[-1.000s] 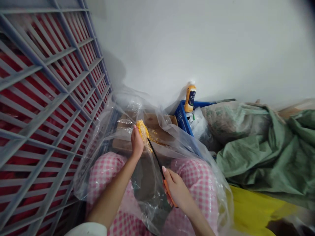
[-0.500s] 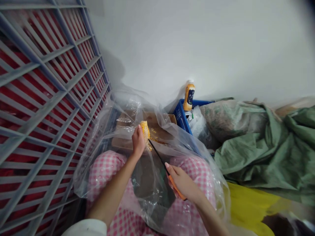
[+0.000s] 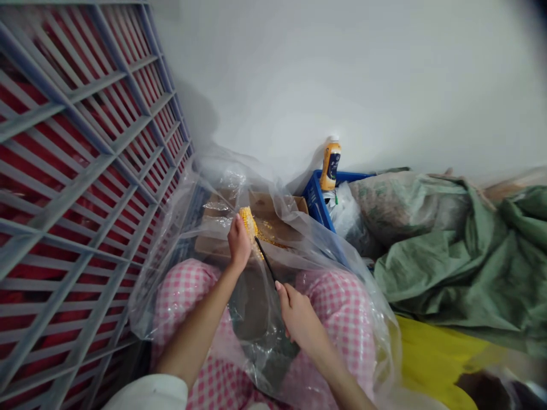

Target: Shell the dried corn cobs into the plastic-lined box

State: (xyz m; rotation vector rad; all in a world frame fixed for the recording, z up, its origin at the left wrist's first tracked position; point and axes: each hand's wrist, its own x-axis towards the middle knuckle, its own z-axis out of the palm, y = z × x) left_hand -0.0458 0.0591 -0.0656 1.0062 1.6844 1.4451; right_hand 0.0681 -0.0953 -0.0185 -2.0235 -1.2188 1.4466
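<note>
1. Over the lap, left hand (image 3: pixel 239 244): fingers closed, curled round the lower end of the cob, fingertips upward.
2. Yellow corn cob (image 3: pixel 249 226): held tilted in the left hand, above the cardboard box and under the plastic sheet's opening; upper rows of kernels showing, lower end hidden by the fingers.
3. Right hand (image 3: pixel 299 319): fingers closed on a grip that they hide, nearer the lap than the left hand.
4. Slim black blade (image 3: pixel 265 260): runs up from the right hand, tip reaching the cob's side just beside the left hand.
5. Loose yellow kernels (image 3: pixel 268 226): scattered on the brown cardboard box (image 3: pixel 273 206), beyond the cob.
6. Clear plastic sheet (image 3: pixel 337 256): crumpled, draped around both forearms and over the box and lap.
7. Pink-and-white gingham trousers (image 3: pixel 342 319): on both knees, beneath the plastic. White sleeve (image 3: pixel 147 396): at the lower edge, on the left arm.
8. Left side: grey slatted metal grid (image 3: pixel 85 171), red behind it.
9. Far side: white wall (image 3: pixel 342 85); orange-filled squeeze bottle (image 3: pixel 330 164), upright on a blue plastic crate (image 3: pixel 315 202).
10. Right side: crumpled green woven sack (image 3: pixel 444 267); yellow sheet (image 3: pixel 431 359) below it.
</note>
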